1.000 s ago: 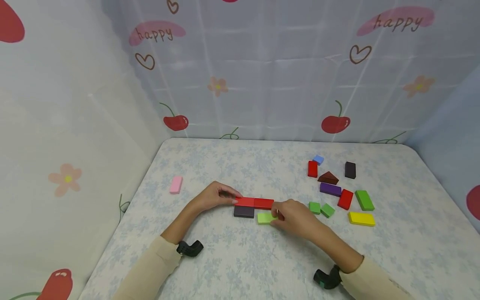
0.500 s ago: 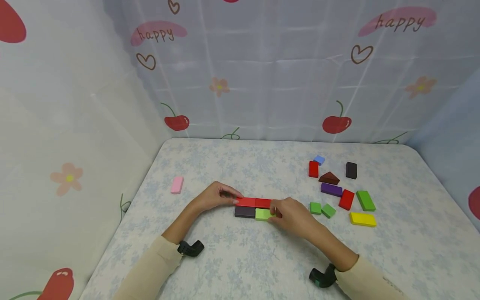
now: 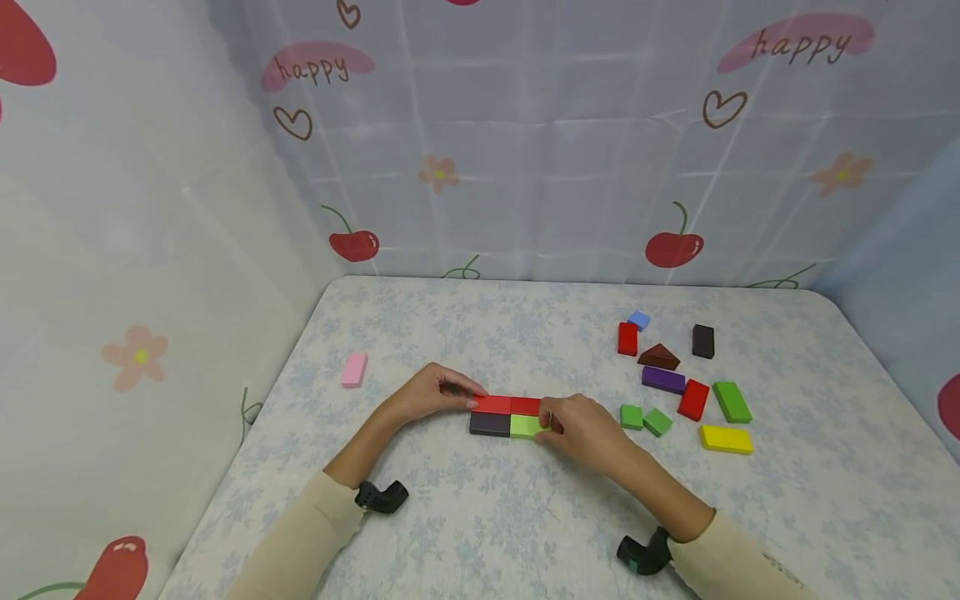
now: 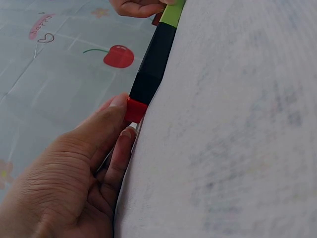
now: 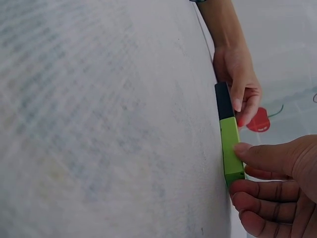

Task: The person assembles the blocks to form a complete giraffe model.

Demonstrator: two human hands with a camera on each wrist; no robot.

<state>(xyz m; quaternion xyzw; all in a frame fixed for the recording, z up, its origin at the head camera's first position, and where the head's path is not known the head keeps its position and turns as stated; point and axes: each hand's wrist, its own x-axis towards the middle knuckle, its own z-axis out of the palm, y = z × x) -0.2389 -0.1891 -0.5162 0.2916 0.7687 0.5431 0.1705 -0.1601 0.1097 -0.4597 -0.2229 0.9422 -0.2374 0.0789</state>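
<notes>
Left of centre, a pink block (image 3: 355,370) rests on the counter (image 3: 420,550). Toward the middle, the left hand (image 3: 431,392) pinches a red block (image 3: 493,405) by its left end, fingers narrow. Just below that lies a black block (image 3: 490,425), meeting a lime block (image 3: 525,427), held at its right end between the right hand's (image 3: 585,429) narrowed fingers. Farther right lies a yellow block (image 3: 726,439).

Apparently fifteen blocks (image 3: 490,425): four red, four green, two black, five others.

The head view looks down on the lime-green cuboid (image 3: 525,427); closer wrist views share it from left and right.
</notes>
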